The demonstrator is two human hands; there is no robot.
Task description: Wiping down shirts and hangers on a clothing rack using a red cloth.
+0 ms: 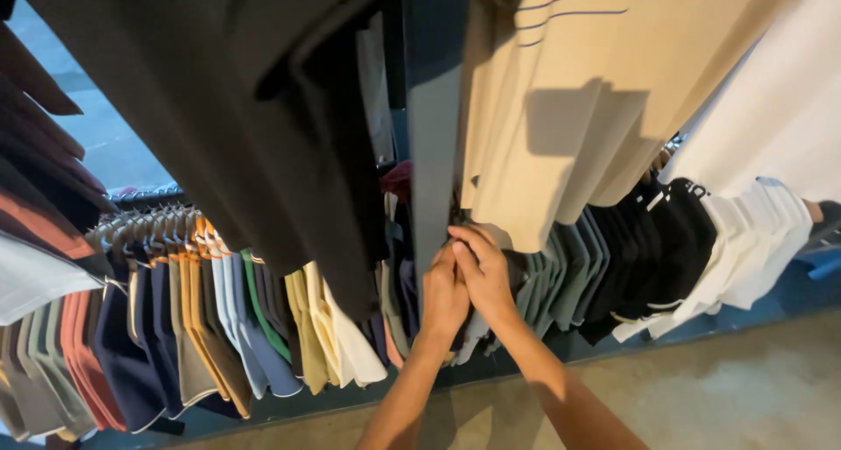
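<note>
Two bare forearms are showing from the lower edge of the frame, no sleeves, watch or bracelet covering them. The left hand (444,297) and right hand (484,273) are wearing no gloves or rings, fingernails cut short and unpainted.

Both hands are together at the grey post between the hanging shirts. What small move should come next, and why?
Probably part the hands sideways: the left hand and right hand press together against the grey post, with hanging shirts packed closely on either side, hiding what lies between.
</note>
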